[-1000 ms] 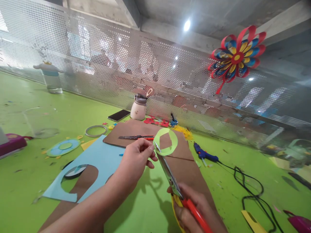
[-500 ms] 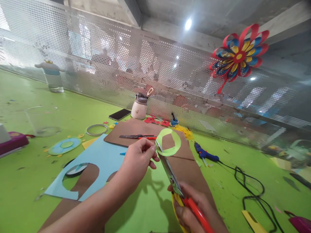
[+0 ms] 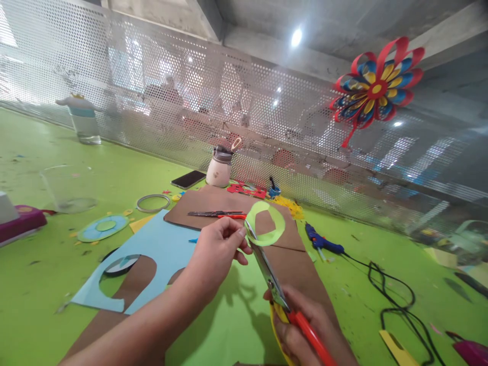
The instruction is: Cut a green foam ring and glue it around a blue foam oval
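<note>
Green paper ring [image 3: 279,223] is being held up above the brown cardboard [image 3: 305,277], its left edge being pinched between the thumb and fingers of the left hand [image 3: 224,240]. Scissors [image 3: 270,278] are being gripped by the right hand [image 3: 305,317], its fingers being wrapped around the red and yellow handles, and the blades are being held at the ring beside the left fingertips. On the left, the cardboard is being partly overlapped by a light-blue sheet [image 3: 168,234] with rounded cutouts. Farther off, a phone [image 3: 188,179], a lidded jar [image 3: 218,172] and, rightward, a blue glue gun [image 3: 322,242] are being carried by the green bench [image 3: 354,305].
</note>
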Demonstrator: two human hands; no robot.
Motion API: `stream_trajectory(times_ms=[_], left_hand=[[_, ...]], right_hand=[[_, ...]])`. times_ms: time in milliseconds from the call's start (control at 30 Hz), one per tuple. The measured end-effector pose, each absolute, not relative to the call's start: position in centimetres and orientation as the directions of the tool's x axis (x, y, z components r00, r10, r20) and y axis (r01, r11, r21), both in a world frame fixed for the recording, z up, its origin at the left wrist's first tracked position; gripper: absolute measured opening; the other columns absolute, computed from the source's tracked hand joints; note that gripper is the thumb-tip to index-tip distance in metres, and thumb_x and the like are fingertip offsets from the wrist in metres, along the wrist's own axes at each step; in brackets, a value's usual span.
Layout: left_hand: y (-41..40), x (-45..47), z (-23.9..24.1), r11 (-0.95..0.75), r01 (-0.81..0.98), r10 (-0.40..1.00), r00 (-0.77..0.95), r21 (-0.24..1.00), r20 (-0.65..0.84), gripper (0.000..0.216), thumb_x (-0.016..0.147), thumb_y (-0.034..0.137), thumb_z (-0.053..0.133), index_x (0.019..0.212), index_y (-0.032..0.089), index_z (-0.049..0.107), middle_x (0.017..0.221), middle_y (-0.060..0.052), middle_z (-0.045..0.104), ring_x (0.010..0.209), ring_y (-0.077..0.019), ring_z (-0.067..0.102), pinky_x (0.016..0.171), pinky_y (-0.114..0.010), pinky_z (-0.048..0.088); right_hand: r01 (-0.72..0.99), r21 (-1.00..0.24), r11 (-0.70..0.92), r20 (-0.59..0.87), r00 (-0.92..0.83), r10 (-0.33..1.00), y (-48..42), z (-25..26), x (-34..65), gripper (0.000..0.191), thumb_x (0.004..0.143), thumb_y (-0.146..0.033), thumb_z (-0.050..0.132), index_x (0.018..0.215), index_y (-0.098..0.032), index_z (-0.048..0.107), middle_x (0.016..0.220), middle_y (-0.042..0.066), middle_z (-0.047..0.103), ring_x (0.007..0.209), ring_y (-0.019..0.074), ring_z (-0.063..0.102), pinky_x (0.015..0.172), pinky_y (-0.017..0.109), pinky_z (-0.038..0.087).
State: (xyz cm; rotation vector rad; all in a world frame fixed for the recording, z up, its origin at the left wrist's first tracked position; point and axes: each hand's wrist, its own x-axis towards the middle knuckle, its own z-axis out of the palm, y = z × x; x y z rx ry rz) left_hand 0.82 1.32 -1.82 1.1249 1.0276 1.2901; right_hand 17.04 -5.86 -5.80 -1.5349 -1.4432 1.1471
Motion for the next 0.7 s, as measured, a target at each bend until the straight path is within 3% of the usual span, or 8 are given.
stream_trajectory(times_ms=[700], left_hand=[[1.39,0.78,-1.92,-0.020,-0.204,0.998,0.056,0.979,0.032,0.013,0.075,0.024,0.057,0.067,0.016,0.050,0.055,0.000,0.058,0.051,-0.0129,0.056,0.048,-0.026,0.048]], right_hand=[[0.348,-0.929,-0.127,-0.152,-0.046,0.987,-5.92,-5.87,17.26,0.026,0.062,-0.028,0.059,0.086,-0.017,0.064,0.046,-0.007,0.036,0.040,0.0087,0.032,0.037,0.019,0.024]])
